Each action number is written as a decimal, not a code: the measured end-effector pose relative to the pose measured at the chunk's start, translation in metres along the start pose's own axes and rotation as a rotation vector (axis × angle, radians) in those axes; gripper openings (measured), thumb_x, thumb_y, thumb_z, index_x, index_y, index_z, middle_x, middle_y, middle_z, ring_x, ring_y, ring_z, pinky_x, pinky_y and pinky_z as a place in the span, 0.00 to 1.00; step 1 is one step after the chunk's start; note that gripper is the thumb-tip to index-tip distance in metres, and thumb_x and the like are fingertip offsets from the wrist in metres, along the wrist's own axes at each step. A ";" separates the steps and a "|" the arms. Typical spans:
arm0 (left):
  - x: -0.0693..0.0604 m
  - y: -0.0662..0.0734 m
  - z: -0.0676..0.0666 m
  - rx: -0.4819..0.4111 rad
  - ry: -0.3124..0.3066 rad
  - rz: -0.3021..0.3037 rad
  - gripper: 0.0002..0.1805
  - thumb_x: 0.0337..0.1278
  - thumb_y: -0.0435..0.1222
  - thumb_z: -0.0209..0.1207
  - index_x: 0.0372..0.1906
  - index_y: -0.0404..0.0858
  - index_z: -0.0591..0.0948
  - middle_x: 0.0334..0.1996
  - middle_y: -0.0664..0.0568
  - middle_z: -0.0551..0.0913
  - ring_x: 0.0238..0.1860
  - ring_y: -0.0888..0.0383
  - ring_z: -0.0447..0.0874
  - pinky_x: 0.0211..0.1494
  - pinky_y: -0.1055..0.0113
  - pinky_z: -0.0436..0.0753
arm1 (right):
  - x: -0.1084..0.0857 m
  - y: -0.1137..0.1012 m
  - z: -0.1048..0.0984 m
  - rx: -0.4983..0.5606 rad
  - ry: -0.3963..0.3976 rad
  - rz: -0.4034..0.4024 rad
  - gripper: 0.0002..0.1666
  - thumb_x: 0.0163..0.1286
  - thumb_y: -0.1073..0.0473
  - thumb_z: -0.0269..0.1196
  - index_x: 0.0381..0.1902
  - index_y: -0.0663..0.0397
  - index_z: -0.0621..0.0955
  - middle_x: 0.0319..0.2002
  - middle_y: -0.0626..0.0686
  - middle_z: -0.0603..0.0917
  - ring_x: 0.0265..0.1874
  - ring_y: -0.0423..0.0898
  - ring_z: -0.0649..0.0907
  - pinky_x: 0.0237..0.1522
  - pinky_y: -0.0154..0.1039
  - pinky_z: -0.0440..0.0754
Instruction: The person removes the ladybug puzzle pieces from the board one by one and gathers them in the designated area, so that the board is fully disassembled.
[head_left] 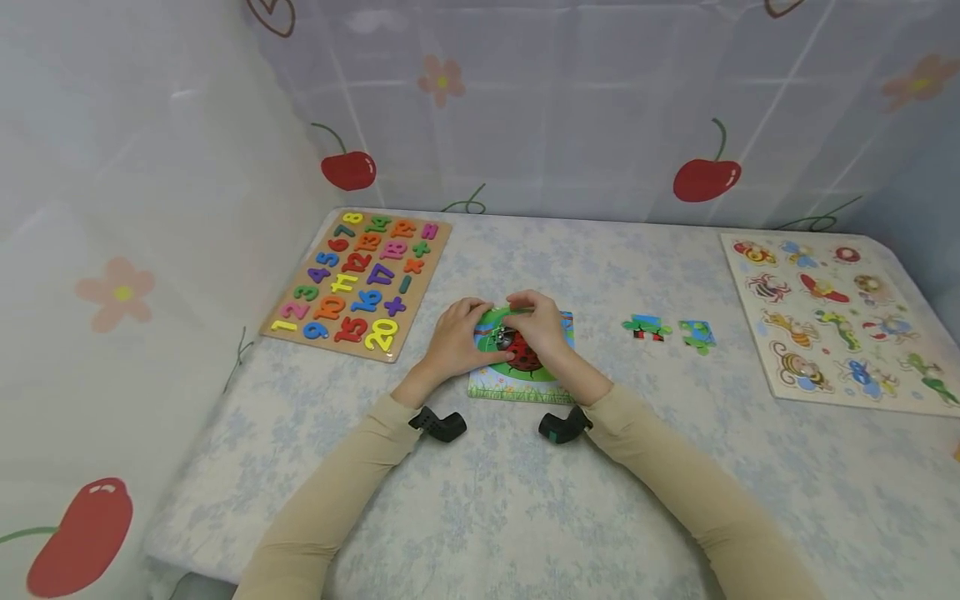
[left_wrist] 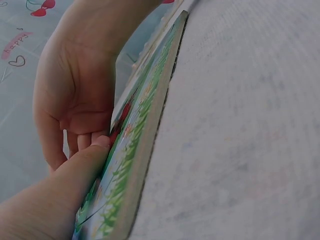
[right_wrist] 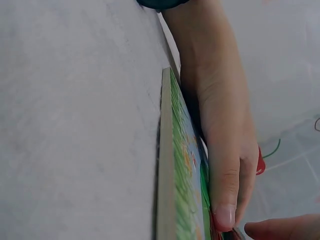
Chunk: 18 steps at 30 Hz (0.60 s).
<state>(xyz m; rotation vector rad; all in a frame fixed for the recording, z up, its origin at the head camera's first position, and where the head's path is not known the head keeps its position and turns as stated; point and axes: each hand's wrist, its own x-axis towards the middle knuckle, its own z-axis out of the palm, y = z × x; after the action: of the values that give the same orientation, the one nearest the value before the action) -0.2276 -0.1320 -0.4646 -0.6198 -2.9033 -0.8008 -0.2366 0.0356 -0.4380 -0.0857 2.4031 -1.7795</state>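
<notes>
A ladybug jigsaw puzzle (head_left: 525,392) lies in its flat board before the person, with green grass along its near edge. The left hand (head_left: 455,340) rests at the board's left side, its thumb stretched across onto the ladybug picture. Over the upper part of the puzzle, the right hand (head_left: 542,327) reaches in from the right with its fingertips down at the ladybug's head; whether they pinch a piece is hidden. In the right wrist view, the left thumb (right_wrist: 285,227) comes near the right thumb (right_wrist: 225,215). Two loose puzzle pieces (head_left: 647,327) (head_left: 698,335) lie right of the board.
A wooden number board (head_left: 397,333) with colourful numerals lies at the back left. On the right lies a pale insect puzzle board (head_left: 832,398). A patterned cloth (head_left: 480,517) covers the table, and printed curtains (head_left: 540,100) hang behind it.
</notes>
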 end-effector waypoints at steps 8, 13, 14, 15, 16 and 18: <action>0.001 0.002 0.001 -0.008 0.000 0.000 0.49 0.40 0.57 0.70 0.67 0.37 0.69 0.62 0.44 0.69 0.63 0.46 0.66 0.71 0.45 0.60 | 0.005 0.005 -0.005 -0.066 0.016 -0.054 0.18 0.62 0.69 0.63 0.51 0.64 0.80 0.48 0.64 0.81 0.42 0.59 0.84 0.45 0.45 0.83; 0.001 0.002 0.002 -0.018 -0.016 -0.016 0.48 0.41 0.58 0.69 0.67 0.38 0.68 0.63 0.44 0.68 0.64 0.46 0.65 0.71 0.46 0.59 | 0.003 0.010 -0.029 -0.012 0.045 -0.022 0.18 0.64 0.68 0.62 0.52 0.65 0.79 0.49 0.64 0.80 0.43 0.55 0.84 0.44 0.41 0.83; 0.001 0.002 0.002 -0.018 -0.019 -0.020 0.48 0.41 0.58 0.69 0.67 0.38 0.68 0.63 0.44 0.68 0.65 0.46 0.65 0.72 0.46 0.59 | 0.002 0.011 -0.036 -0.006 0.046 -0.014 0.18 0.64 0.68 0.61 0.52 0.65 0.78 0.50 0.64 0.79 0.41 0.51 0.84 0.43 0.39 0.83; 0.001 0.002 0.001 -0.018 -0.021 -0.024 0.48 0.41 0.58 0.69 0.68 0.38 0.68 0.63 0.44 0.68 0.65 0.46 0.64 0.72 0.46 0.58 | 0.001 0.012 -0.044 -0.005 0.049 -0.016 0.18 0.65 0.68 0.61 0.53 0.66 0.78 0.50 0.64 0.79 0.39 0.47 0.84 0.42 0.37 0.82; 0.001 0.001 0.002 -0.015 -0.023 -0.027 0.48 0.41 0.58 0.69 0.68 0.39 0.68 0.63 0.45 0.68 0.65 0.46 0.64 0.72 0.46 0.58 | 0.000 0.013 -0.052 -0.004 0.057 -0.019 0.18 0.65 0.68 0.61 0.53 0.66 0.78 0.51 0.65 0.79 0.37 0.42 0.84 0.40 0.34 0.81; 0.001 0.000 0.002 -0.011 -0.025 -0.030 0.48 0.41 0.58 0.69 0.68 0.39 0.68 0.63 0.45 0.67 0.66 0.47 0.64 0.72 0.46 0.58 | -0.002 0.015 -0.069 -0.014 0.072 -0.023 0.19 0.65 0.67 0.61 0.53 0.68 0.77 0.51 0.65 0.79 0.33 0.32 0.81 0.39 0.31 0.81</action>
<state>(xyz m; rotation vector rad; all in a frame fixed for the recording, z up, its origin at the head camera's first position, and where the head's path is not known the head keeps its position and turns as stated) -0.2289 -0.1308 -0.4659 -0.5927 -2.9396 -0.8193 -0.2441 0.1056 -0.4329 -0.0518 2.4748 -1.8055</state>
